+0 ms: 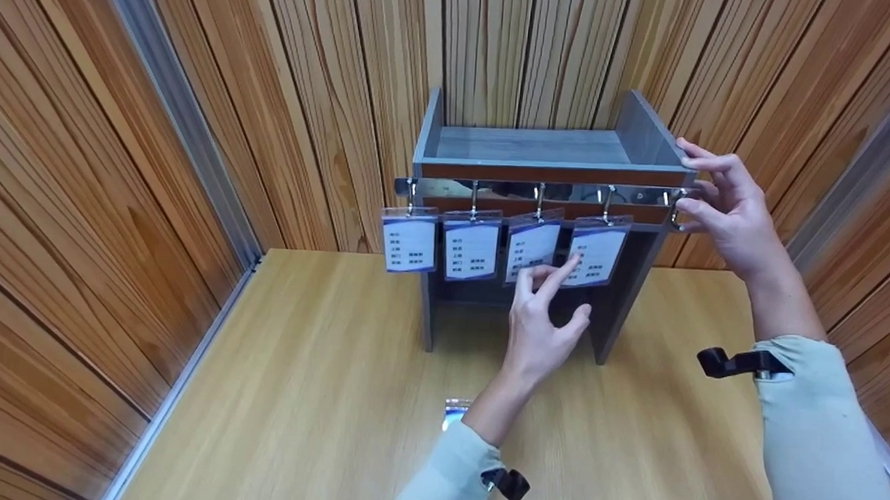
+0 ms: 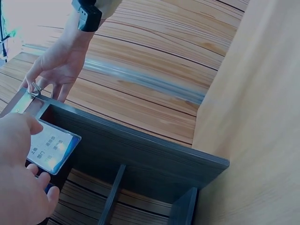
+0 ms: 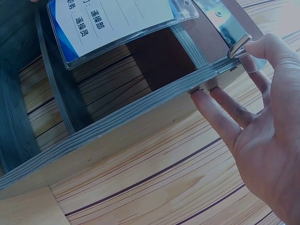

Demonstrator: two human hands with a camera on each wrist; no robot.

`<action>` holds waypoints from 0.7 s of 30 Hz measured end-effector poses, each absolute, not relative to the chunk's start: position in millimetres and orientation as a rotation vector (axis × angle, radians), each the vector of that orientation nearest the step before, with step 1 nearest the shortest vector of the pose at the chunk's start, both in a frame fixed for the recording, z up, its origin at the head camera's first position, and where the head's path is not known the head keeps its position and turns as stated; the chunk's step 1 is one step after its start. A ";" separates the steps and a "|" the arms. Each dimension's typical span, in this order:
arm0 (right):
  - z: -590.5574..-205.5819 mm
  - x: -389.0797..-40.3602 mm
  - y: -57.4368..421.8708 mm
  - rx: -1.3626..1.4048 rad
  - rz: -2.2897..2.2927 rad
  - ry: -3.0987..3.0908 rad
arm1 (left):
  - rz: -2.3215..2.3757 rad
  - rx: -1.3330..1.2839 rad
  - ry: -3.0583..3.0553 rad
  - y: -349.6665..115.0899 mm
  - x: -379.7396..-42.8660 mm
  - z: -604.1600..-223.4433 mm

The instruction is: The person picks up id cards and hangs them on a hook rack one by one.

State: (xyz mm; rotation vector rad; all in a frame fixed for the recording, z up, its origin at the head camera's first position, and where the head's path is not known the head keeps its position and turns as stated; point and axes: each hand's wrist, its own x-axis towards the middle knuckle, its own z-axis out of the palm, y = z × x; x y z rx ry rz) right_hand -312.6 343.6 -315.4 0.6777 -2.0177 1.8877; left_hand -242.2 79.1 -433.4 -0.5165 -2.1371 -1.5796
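Several clear-sleeved name badges hang from the metal hook rail (image 1: 583, 194) across the front of a grey wooden shelf (image 1: 525, 144). My left hand (image 1: 543, 322) is in front of the two rightmost badges, its index fingertip at the rightmost badge (image 1: 601, 245) and its thumb held apart. The neighbouring badge (image 1: 532, 239) is partly covered by its fingers. At the rail's right end, my right hand (image 1: 735, 217) pinches the end hook (image 3: 238, 46), thumb in front, with other fingers against the shelf's side panel (image 3: 136, 112).
Another badge (image 1: 454, 410) lies on the wooden table (image 1: 318, 395), partly hidden by the left sleeve (image 1: 443, 471). Wood-plank walls (image 1: 331, 110) stand behind the shelf and at both sides. Black brackets (image 1: 506, 484) are fixed at both wrists.
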 end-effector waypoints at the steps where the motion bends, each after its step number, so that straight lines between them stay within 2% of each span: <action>1: -315.4 -312.8 343.5 0.680 1.884 -2.022 | -1.586 -0.526 -2.150 77.1 -241.2 -434.2; 21: -315.8 -313.3 343.8 0.691 1.900 -2.011 | -1.461 -0.715 -2.227 31.6 -222.9 -460.0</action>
